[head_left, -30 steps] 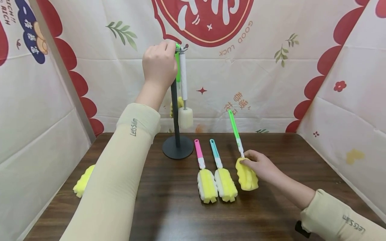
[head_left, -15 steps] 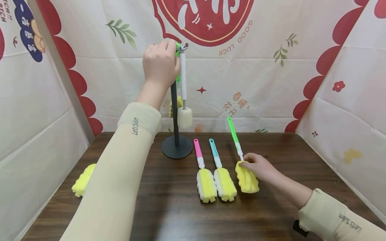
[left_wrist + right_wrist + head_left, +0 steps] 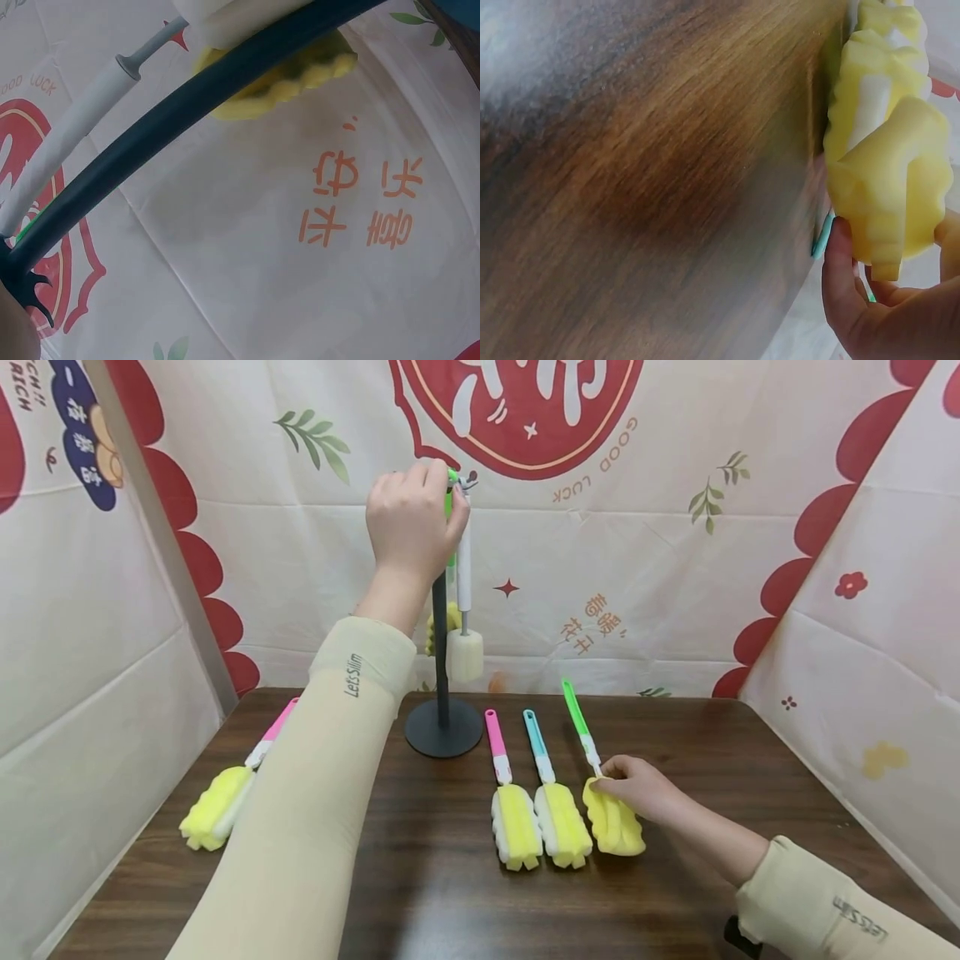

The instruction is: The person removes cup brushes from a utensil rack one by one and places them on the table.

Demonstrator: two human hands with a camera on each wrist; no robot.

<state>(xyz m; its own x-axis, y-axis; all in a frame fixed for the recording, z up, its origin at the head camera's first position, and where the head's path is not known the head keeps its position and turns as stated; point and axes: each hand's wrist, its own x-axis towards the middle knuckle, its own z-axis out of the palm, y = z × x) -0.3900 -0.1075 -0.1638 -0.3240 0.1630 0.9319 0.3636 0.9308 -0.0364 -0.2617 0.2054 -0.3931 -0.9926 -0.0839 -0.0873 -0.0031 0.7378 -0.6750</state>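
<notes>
My left hand (image 3: 414, 518) grips the top of a black stand (image 3: 441, 693), its thumb over the upper end of a white-handled sponge brush (image 3: 465, 652) hanging there. Behind the pole hangs another brush with a green handle and a yellow sponge (image 3: 432, 631). The left fingertips are hidden. At the right, my right hand (image 3: 637, 787) pinches a green-handled cup brush (image 3: 613, 827) where its yellow sponge head meets the neck. Thumb and fingers lie on either side of that yellow sponge (image 3: 892, 172) in the right wrist view.
Beside the held brush lie a teal-handled brush (image 3: 564, 827) and a pink-handled brush (image 3: 516, 827), both with yellow-and-white sponges. Another pink-handled brush (image 3: 217, 806) lies at the left, partly behind my left sleeve. A printed cloth (image 3: 645, 560) rises behind the brown table (image 3: 450, 910).
My right hand has brought the green-handled brush lower and nearer to me. The left hand has shifted slightly right, its thumb now over the white handle's top. More of the left pink-handled brush shows.
</notes>
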